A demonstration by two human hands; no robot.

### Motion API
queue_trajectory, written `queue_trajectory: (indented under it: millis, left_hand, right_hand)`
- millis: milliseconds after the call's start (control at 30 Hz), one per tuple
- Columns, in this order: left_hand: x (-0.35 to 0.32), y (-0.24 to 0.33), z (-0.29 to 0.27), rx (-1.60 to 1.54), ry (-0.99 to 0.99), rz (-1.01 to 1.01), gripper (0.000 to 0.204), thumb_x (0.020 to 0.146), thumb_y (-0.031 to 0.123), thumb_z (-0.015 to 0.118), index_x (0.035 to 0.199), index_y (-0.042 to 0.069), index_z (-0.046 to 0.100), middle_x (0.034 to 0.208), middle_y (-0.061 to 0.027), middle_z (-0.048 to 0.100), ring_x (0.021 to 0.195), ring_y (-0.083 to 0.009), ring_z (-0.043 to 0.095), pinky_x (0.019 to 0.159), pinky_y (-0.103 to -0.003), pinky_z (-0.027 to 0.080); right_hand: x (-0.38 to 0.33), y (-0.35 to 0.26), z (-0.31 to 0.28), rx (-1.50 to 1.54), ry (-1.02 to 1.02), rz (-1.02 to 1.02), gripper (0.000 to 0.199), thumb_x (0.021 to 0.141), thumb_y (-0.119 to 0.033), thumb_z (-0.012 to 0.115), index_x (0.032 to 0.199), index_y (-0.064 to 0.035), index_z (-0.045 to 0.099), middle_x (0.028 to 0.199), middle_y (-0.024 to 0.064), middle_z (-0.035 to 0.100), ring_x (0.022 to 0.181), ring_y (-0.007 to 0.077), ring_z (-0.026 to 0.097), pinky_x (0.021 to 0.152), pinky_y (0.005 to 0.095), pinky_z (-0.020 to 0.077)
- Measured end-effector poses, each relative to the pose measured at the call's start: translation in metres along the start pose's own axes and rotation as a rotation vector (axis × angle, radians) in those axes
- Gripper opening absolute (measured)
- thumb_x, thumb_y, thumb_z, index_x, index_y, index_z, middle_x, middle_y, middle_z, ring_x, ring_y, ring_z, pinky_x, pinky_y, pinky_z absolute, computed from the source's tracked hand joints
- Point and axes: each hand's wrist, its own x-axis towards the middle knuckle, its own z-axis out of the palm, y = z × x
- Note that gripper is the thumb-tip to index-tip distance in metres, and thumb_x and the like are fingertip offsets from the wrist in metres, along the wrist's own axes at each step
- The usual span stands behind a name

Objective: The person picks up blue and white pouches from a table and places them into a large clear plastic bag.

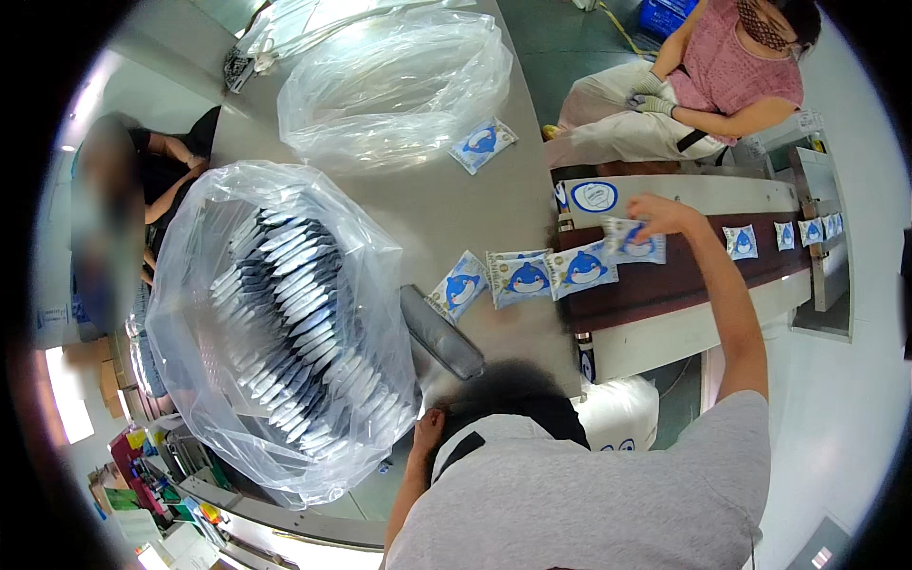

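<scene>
My right hand (661, 217) reaches over the dark red conveyor belt (684, 285), its fingers closed on a small white pillow packet (627, 245) with a blue whale picture. To the left of that packet, several alike packets (528, 277) lie in an overlapping row from the belt onto the table. My left hand (429, 427) is low by the table's near edge, fingers curled, close beside a large clear plastic bag (180, 313). Whether it holds anything is hidden. Inside this bag, many packets (304, 275) stand packed in rows.
A dark grey oblong case (442, 332) lies between bag and packets. Farther back on the grey table (465, 209) are another open clear bag (389, 85) and a single packet (483, 144). More packets (741, 242) sit along the belt. A gloved person (703, 85) sits beyond; another is at left.
</scene>
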Motion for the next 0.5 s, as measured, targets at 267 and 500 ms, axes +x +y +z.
queue_trajectory:
  millis: [267, 500]
  left_hand:
    - [-0.015, -0.003, -0.008, -0.041, 0.064, -0.057, 0.03, 0.088, 0.029, 0.052, 0.095, 0.002, 0.061, 0.086, -0.02, 0.064, 0.083, -0.0335, 0.063, 0.073, -0.042, 0.049]
    - [-0.08, -0.066, -0.036, -0.083, 0.295, -0.067, 0.03, 0.088, 0.027, 0.054, 0.106, 0.004, 0.061, 0.098, -0.0196, 0.063, 0.088, -0.0347, 0.062, 0.076, -0.042, 0.048]
  right_hand:
    - [0.154, -0.112, 0.064, -0.046, -0.446, -0.01, 0.067, 0.053, -0.042, 0.083, 0.097, 0.0038, 0.062, 0.106, 0.0193, 0.061, 0.098, 0.0313, 0.058, 0.084, 0.0357, 0.0459]
    - [0.061, -0.183, 0.17, -0.292, 0.152, 0.183, 0.115, 0.044, -0.037, 0.085, 0.136, -0.0018, 0.026, 0.132, 0.0193, 0.039, 0.126, 0.0372, 0.033, 0.107, 0.0505, 0.0218]
